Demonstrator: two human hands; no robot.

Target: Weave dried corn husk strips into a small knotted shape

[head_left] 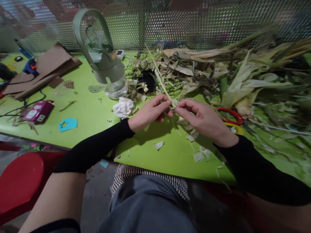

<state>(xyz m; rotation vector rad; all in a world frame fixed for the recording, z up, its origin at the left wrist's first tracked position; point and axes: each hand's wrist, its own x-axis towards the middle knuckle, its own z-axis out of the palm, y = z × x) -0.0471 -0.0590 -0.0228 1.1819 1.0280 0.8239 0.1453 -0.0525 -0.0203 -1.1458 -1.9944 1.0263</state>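
A thin, pale yellow-green plant strip (pixel 159 77) slants up and away from my fingers. My left hand (pixel 153 111) pinches it near its lower end. Close beside, my right hand (pixel 204 118) has thumb and forefinger pressed together at that same end; exactly what lies between these fingertips is hidden. A fine fibre dangles below my hands. Torn husk scraps (pixel 159 145) lie on the green table (pixel 143 158) beneath. Just right of my right hand are scissors with red and yellow handles (pixel 239 120), partly covered.
Dried corn husks (pixel 250 85) and shredded leaves (pixel 179 69) pile at the back right. A water bottle (pixel 102 64), crumpled tissue (pixel 123 107), cardboard (pixel 48 71), purple box (pixel 38 111) and blue cut-out (pixel 68 124) stand left. A perforated metal screen (pixel 157 26) borders the back.
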